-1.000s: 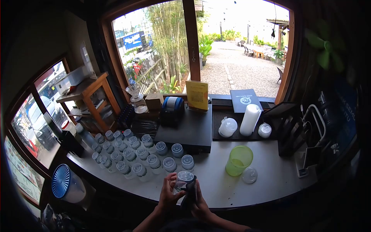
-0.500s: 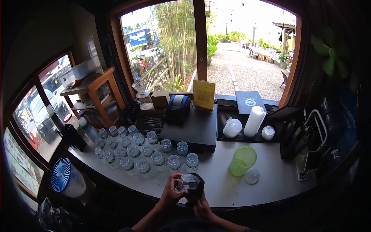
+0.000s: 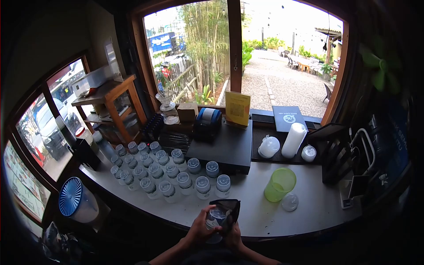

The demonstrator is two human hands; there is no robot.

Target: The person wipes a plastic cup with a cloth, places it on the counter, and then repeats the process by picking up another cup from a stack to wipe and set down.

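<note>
Change since earlier frame: both hands and the bottle sit lower and nearer the person's body, at the counter's near edge; the dark pouch now stands above the bottle's cap instead of beside it.
Left hand: the left hand [image 3: 199, 230] is curled round the small clear plastic bottle with a clear domed cap [image 3: 216, 219], gripping it from the left side.
Right hand: the right hand [image 3: 232, 233] is closed on the lower part of the black soft pouch with an open mouth [image 3: 227, 208], thumb side against the bottle.
Bottle position: held in the air just over the near rim of the pale grey curved counter [image 3: 247, 212], tilted slightly, touching the pouch.
Contents of pouch: cannot tell; its inside is dark.
Nearby stock: rows of matching small capped clear bottles [image 3: 172, 174] stand on the counter, well apart from the hands, just behind them.
Other items: translucent lime-green plastic pitcher [image 3: 279, 184] with a clear round lid [image 3: 289, 202] lying beside it, both to the right.
Handling judgement: bottle and pouch appear to be worked together; a firm left grip low on the bottle, upright, with the pouch mouth kept open and level by the right hand, should prevent spills or slipping.
Risk judgement: working over the counter edge leaves little support should either item drop.
</note>
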